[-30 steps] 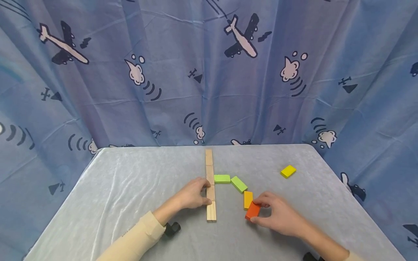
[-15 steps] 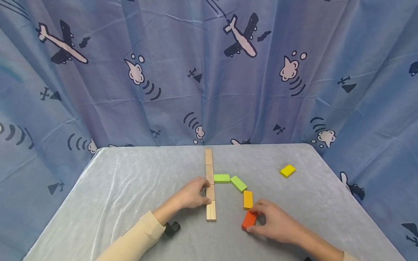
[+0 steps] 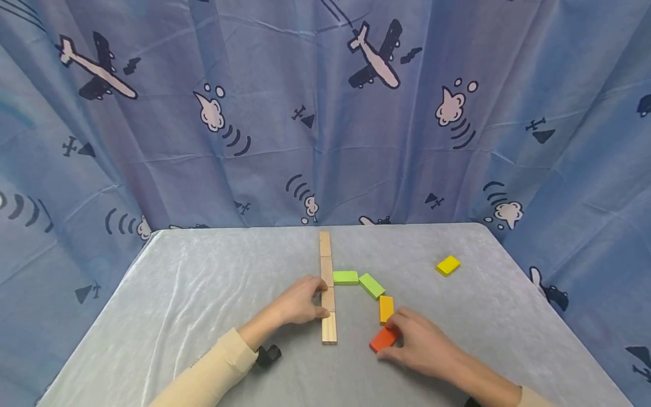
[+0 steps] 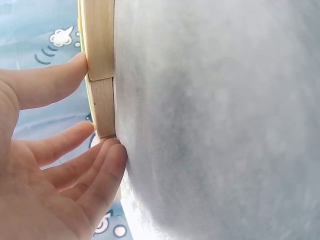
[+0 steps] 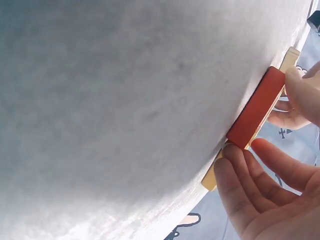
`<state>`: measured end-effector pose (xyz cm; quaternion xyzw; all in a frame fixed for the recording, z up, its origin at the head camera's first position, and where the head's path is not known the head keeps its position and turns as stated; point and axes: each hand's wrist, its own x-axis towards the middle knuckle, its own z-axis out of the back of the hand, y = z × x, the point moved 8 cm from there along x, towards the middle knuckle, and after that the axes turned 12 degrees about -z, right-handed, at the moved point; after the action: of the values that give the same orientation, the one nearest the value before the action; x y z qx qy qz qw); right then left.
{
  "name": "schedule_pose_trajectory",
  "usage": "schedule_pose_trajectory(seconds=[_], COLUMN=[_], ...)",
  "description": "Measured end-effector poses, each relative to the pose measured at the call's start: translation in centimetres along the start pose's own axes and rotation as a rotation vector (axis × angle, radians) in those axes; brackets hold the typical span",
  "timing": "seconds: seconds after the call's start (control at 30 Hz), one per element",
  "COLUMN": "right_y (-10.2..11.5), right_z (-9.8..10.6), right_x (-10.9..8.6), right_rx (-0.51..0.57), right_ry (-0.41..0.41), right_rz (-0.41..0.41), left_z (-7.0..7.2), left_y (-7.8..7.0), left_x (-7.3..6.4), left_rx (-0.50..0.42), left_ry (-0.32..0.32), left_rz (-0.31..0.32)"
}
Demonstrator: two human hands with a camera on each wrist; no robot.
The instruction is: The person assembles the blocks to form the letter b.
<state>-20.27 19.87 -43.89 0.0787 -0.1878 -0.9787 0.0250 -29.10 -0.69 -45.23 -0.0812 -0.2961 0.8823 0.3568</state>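
In the head view, natural wooden blocks (image 3: 328, 265) lie end to end in a straight row. My left hand (image 3: 299, 302) rests against the row's left side, its thumb and fingertips touching the wood, as the left wrist view shows with the wooden block (image 4: 104, 107) beside the fingers. My right hand (image 3: 424, 346) pinches a red-orange block (image 3: 383, 340) by its ends between thumb and fingers; in the right wrist view this red block (image 5: 256, 106) lies low on the cloth. The block slants just below an orange-yellow block (image 3: 386, 310).
Two lime green blocks, one touching the row (image 3: 346, 277) and one angled (image 3: 372, 286), curve toward the orange-yellow block. A yellow block (image 3: 448, 265) lies apart at the back right. The table has a grey-white cloth (image 3: 213, 271); a blue patterned curtain (image 3: 264, 113) hangs behind.
My right hand has moved the red block left and slightly toward me, turning it to a flatter slant away from the orange-yellow block's side. The left hand stays in place.
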Motion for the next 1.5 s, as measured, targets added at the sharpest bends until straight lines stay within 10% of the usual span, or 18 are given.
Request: schedule_pose_trajectory(seconds=[0.63, 1.5], right_y=[-1.8, -10.5], right_z=[4.5, 11.7], right_x=[1.8, 5.9], right_rx=[0.061, 0.113], right_ry=[-0.058, -0.258], right_rz=[-0.002, 0.038], left_z=[0.0, 0.2], left_y=[0.0, 0.0], left_x=[-0.1, -0.1], left_rx=[-0.003, -0.007], left_ry=[-0.005, -0.006], left_rz=[0.005, -0.009])
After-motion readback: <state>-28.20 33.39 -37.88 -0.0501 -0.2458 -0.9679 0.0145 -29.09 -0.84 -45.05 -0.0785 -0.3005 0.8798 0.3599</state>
